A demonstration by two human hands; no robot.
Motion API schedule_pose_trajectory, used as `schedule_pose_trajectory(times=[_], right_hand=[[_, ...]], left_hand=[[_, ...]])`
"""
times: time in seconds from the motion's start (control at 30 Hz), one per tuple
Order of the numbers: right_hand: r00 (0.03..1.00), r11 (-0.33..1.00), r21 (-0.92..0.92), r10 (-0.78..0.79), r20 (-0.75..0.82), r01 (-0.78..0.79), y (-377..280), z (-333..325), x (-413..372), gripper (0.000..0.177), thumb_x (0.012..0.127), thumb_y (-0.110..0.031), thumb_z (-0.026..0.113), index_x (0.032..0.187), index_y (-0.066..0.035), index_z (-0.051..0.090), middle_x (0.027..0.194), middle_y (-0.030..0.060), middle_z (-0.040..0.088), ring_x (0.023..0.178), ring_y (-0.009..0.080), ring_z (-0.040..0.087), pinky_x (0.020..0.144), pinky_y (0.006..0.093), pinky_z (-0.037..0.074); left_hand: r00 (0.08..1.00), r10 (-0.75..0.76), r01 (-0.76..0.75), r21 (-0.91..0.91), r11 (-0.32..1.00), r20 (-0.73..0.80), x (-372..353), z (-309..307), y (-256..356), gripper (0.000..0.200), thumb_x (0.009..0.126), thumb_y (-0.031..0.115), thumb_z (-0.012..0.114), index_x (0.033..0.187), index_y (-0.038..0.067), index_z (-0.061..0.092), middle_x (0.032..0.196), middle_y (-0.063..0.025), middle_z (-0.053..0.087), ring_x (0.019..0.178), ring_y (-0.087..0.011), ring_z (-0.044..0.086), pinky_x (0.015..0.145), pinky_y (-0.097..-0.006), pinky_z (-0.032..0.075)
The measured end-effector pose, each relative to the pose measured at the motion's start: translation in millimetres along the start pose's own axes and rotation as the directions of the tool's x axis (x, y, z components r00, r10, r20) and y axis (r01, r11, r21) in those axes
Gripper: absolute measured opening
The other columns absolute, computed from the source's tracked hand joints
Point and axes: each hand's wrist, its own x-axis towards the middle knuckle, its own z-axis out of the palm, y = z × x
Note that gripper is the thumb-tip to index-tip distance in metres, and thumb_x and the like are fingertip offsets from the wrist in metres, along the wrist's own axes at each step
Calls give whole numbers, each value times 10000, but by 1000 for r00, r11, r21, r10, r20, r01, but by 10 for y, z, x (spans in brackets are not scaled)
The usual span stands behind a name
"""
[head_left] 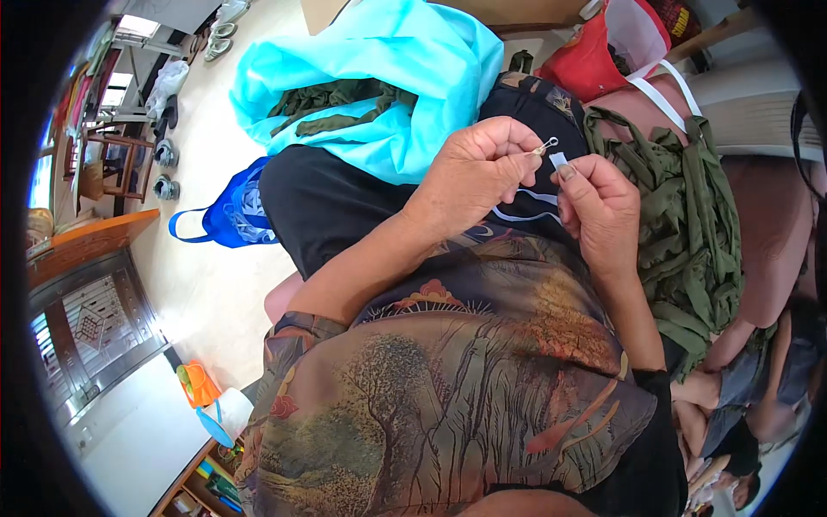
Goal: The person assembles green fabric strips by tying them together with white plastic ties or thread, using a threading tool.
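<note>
Above the lap, my left hand point(482, 172) pinches a small metal hook tool point(550, 143) with a looped tip pointing right. Just beside it, my right hand point(600, 207) holds the end of a white elastic band point(559, 161) between thumb and finger. The two hands are close but apart. A white strip point(525, 215) curves across the dark trousers below them. Dark green fabric strips point(689, 233) lie in a heap to the right of my right hand. More green fabric point(340, 105) sits inside a light blue bag point(388, 52) beyond my left hand.
A red bag point(594, 56) with white handles stands at the upper right. On the floor at left are a blue bag point(237, 207), shoes point(165, 187) and an orange container point(200, 383). Other people point(741, 388) are at the lower right.
</note>
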Motion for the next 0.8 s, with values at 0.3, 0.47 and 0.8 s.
schedule_pose_trajectory(times=[0.3, 0.47, 0.8], right_hand=[[1000, 1000, -11, -23, 19, 23, 30, 7, 36, 144, 923, -140, 610, 826, -34, 626, 609, -48, 532, 508, 12, 443, 457, 174, 318], [1000, 1000, 11, 6, 16, -6, 18, -14, 30, 136, 916, -128, 604, 819, -36, 628, 601, -51, 527, 500, 7, 438, 453, 173, 315], [999, 997, 71, 19, 30, -21, 68, -32, 50, 140, 916, -126, 601, 806, -41, 623, 595, -52, 524, 488, 4, 429, 433, 172, 298]], left_hand=[[1000, -1, 1, 27, 1000, 4, 9, 7, -23, 128, 921, 101, 616, 1033, 40, 618, 784, 3, 617, 602, -18, 499, 488, -140, 367], [1000, 17, -17, 46, 999, -9, 15, 32, -56, 134, 913, 87, 622, 1038, 40, 621, 767, 14, 615, 602, -15, 496, 493, -144, 372], [1000, -5, 6, 69, 998, -3, 32, 24, -105, 137, 909, 80, 623, 1040, 41, 619, 762, 14, 616, 594, -15, 499, 489, -143, 376]])
